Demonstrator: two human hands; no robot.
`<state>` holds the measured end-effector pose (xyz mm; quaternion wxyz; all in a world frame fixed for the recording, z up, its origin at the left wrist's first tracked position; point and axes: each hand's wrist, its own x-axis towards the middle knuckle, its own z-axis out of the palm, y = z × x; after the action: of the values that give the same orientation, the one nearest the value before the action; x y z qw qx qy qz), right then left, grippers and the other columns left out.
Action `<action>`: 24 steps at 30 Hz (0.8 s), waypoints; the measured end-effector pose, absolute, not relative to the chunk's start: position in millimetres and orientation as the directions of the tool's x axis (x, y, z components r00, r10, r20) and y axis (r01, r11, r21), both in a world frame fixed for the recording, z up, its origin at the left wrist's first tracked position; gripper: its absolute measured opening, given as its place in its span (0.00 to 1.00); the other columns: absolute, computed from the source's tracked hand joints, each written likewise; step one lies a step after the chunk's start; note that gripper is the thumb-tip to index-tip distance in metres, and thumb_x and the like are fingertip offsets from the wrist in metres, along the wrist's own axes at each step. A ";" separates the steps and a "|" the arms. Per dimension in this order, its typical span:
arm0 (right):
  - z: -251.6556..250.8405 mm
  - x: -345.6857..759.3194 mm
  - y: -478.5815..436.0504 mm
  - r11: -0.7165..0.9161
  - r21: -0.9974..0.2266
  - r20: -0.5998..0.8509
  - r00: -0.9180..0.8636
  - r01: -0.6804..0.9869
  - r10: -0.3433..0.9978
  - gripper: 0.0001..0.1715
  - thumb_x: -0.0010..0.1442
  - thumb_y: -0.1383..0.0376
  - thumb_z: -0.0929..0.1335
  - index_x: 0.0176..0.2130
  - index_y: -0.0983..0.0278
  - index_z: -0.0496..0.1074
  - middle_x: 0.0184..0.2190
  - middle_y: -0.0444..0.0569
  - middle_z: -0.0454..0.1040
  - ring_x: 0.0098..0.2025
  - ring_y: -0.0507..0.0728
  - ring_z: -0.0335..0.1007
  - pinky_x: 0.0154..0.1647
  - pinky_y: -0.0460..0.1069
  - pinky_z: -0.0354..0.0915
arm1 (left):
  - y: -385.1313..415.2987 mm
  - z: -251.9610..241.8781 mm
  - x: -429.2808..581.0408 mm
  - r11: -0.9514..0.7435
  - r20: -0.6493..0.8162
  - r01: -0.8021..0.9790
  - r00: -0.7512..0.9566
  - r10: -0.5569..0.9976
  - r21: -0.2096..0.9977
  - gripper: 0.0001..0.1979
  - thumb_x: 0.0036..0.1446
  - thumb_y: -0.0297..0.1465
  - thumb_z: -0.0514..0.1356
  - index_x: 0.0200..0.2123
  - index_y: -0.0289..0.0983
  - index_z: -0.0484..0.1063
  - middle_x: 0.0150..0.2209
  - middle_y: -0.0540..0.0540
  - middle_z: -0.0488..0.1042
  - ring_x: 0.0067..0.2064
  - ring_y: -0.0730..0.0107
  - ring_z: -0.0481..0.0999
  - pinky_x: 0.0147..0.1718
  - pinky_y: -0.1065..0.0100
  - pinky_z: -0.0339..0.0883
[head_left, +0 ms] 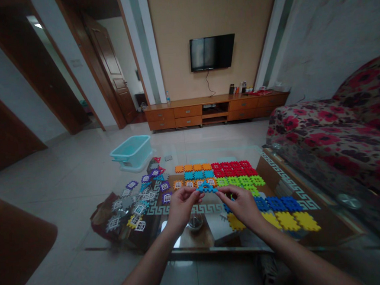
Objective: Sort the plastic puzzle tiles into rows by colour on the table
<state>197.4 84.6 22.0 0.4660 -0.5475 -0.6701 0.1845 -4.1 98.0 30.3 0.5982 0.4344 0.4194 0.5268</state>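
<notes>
Between my two hands is a blue interlocking puzzle tile [206, 187] with an arched opening, held just above the glass table. My left hand [185, 203] pinches its left end, and my right hand [239, 201] pinches the right end. Behind it runs a row of orange tiles [178, 185] with white window inserts. Light green tiles [244, 180] lie beyond my right hand, with red tiles [234, 168] farther back. Dark blue tiles [275, 204] and yellow tiles [287, 221] are partly covered by my right hand and forearm.
Loose mixed tiles [127, 202] are scattered at the table's left end. A light blue plastic tub [131, 147] stands on the floor past them. The glass table [213, 244] has a patterned border. To the right is a flowered sofa [339, 132]; a TV cabinet [188, 112] lines the far wall.
</notes>
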 end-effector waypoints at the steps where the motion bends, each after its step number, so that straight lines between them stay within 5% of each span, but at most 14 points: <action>1: 22.1 197.5 84.4 0.333 -0.757 0.423 0.031 0.562 0.906 0.11 0.60 0.57 0.70 0.35 0.60 0.79 0.33 0.47 0.81 0.32 0.57 0.76 0.32 0.50 0.69 | 98.1 30.2 -4.1 0.069 -0.046 -0.268 0.093 0.995 0.961 0.17 0.47 0.38 0.71 0.33 0.33 0.72 0.32 0.42 0.82 0.37 0.60 0.83 0.39 0.63 0.76; 11: 24.5 198.5 82.8 0.374 -0.720 0.467 0.011 0.585 0.884 0.11 0.61 0.57 0.68 0.36 0.59 0.79 0.33 0.48 0.82 0.34 0.58 0.77 0.35 0.51 0.70 | 96.2 32.0 -2.6 0.102 -0.070 -0.325 0.111 0.991 0.940 0.17 0.47 0.37 0.71 0.35 0.33 0.71 0.34 0.40 0.82 0.40 0.59 0.82 0.44 0.60 0.75; 18: 25.8 214.3 84.1 0.373 -0.681 0.499 0.027 0.630 0.866 0.12 0.61 0.57 0.68 0.35 0.60 0.79 0.32 0.48 0.81 0.31 0.57 0.76 0.34 0.51 0.70 | 99.7 23.9 -3.4 0.160 -0.102 -0.344 0.182 0.978 0.925 0.30 0.46 0.35 0.72 0.50 0.34 0.65 0.39 0.38 0.81 0.42 0.58 0.82 0.46 0.57 0.73; 24: 19.7 280.8 92.9 0.284 -0.648 0.513 0.130 0.707 0.848 0.19 0.60 0.50 0.68 0.35 0.61 0.79 0.33 0.50 0.82 0.34 0.60 0.77 0.37 0.53 0.71 | 101.5 19.7 -7.0 0.145 -0.099 -0.312 0.157 0.983 0.939 0.28 0.46 0.36 0.72 0.48 0.34 0.67 0.39 0.37 0.81 0.41 0.58 0.82 0.44 0.59 0.73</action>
<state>280.8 92.9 19.7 0.4614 -0.5936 -0.6550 0.0765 -7.0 101.5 19.7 0.6387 0.4131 0.4056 0.5068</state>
